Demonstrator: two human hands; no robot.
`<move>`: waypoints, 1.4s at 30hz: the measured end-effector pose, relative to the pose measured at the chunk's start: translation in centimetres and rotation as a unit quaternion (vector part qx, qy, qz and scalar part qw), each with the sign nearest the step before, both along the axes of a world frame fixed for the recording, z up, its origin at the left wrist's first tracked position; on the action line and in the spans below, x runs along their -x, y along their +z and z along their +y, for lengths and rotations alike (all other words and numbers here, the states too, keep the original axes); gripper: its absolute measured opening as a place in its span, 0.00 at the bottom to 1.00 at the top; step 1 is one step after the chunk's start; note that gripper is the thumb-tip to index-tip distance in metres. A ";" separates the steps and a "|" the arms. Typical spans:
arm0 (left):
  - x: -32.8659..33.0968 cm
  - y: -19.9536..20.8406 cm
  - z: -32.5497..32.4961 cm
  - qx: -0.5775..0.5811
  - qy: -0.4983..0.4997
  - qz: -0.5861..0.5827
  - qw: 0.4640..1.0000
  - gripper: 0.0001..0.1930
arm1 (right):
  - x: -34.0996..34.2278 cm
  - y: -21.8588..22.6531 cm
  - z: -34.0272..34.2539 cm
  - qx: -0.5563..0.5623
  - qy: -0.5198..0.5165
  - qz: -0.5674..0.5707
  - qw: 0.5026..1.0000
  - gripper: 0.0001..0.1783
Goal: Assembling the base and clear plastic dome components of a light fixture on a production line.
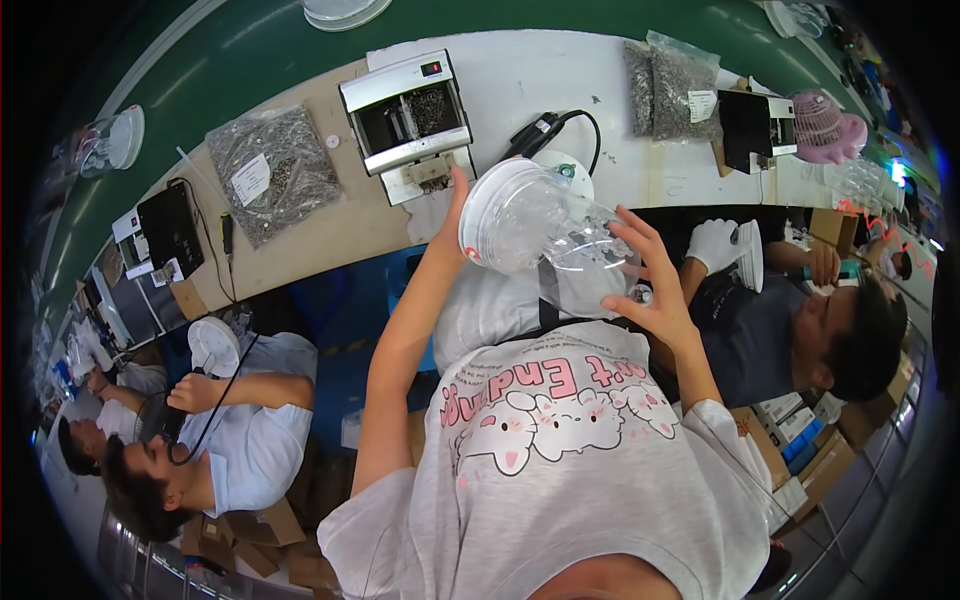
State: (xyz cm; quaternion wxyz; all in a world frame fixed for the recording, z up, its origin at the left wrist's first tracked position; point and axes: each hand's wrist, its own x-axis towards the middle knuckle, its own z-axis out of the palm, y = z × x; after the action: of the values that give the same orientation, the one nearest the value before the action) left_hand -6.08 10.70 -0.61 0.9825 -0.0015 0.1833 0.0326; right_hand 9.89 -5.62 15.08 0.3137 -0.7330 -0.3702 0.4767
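Observation:
Between my two hands a clear plastic dome-shaped container point(590, 250) with a white round base point(490, 215) is held tilted over my lap, at the table's front edge. My left hand point(452, 225) presses against the white base, its thumb pointing up along the side. My right hand point(655, 275) grips the clear end with spread, curved fingers. What lies inside the clear part is hard to make out through the reflections. Just beyond it, partly covered, sits a white disc point(572, 172) with a small green part. Beside that rests a black power screwdriver point(532, 135) with a cable.
A silver and black screw feeder point(405, 125) stands ahead, with a bag of screws point(272, 172) to its left. More screw bags point(680, 95) and another feeder point(757, 130) are at the right. A hand screwdriver point(228, 238) lies left. Co-workers sit on both sides, close by.

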 end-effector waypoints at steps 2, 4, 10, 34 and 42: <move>-0.3 -0.4 -0.1 0.005 0.005 -0.001 1.000 0.43 | -0.1 0.3 0.5 -0.005 -0.006 -0.005 1.000 0.40; -0.5 -0.5 -0.1 0.009 0.008 -0.002 1.000 0.42 | 0.0 0.4 0.7 -0.010 -0.013 -0.012 1.000 0.37; -0.8 -1.1 -0.2 0.017 0.026 0.018 0.999 0.41 | 0.3 0.4 1.0 -0.015 -0.063 -0.017 0.998 0.30; -2.6 -3.0 -1.7 0.068 0.072 -0.045 0.994 0.34 | -1.6 -0.7 0.1 0.009 0.034 0.002 0.999 0.49; -2.2 -4.3 -1.7 0.065 0.058 -0.078 0.993 0.39 | -1.6 -1.0 0.8 -0.002 0.019 0.036 0.999 0.46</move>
State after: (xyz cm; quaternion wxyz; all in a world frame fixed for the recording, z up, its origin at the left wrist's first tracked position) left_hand -3.90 9.02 -4.92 0.9880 -0.0782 0.1079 0.0776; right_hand 11.51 -4.84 14.04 0.3198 -0.7074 -0.3733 0.5079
